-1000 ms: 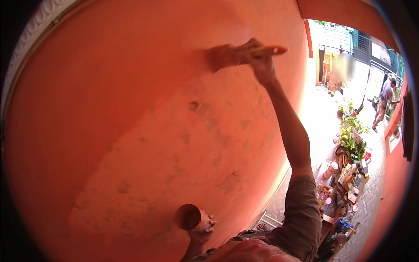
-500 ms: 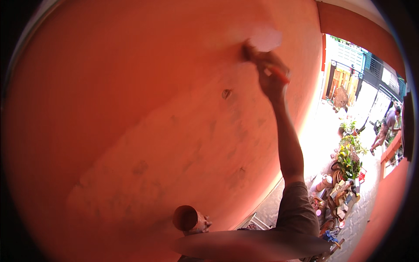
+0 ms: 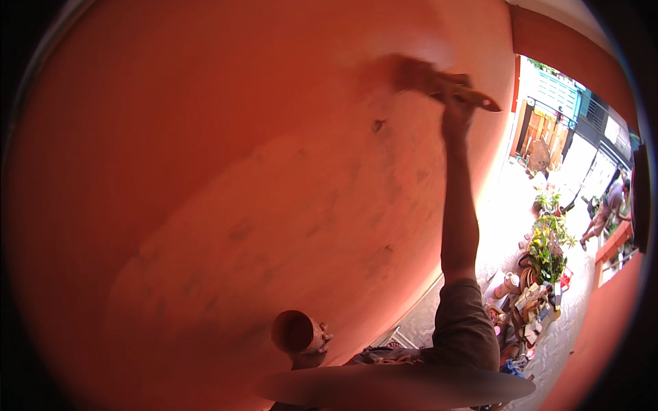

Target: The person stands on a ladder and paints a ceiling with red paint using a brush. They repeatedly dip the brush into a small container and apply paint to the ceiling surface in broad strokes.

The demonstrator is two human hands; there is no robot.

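Observation:
High on the orange wall [image 3: 288,198], my right hand [image 3: 458,113] grips a paintbrush [image 3: 415,75]. Its wide bristles meet the wall and are smeared by motion, while the handle points right. Darker, fresher-looking orange covers the wall's upper and left parts. A paler, patchy area with grey marks and a small hole [image 3: 378,126] lies below the brush. Low in the view, my left hand [image 3: 320,342] is wrapped round a paint-stained cup-like container [image 3: 295,331]. Its round mouth faces me; the inside is dark, so I cannot tell how much it holds.
On the right, beyond the wall's edge, potted plants [image 3: 548,250] and a pile of mixed items [image 3: 538,312] stand on bright paving. A person [image 3: 607,209] bends at the far right. Part of a ladder-like frame [image 3: 395,338] shows below. A blurred dark brim [image 3: 397,387] crosses the bottom.
My right hand has moved right and turned, so the brush now shows from the side with its handle pointing right. My left hand still holds the container, slightly higher in view.

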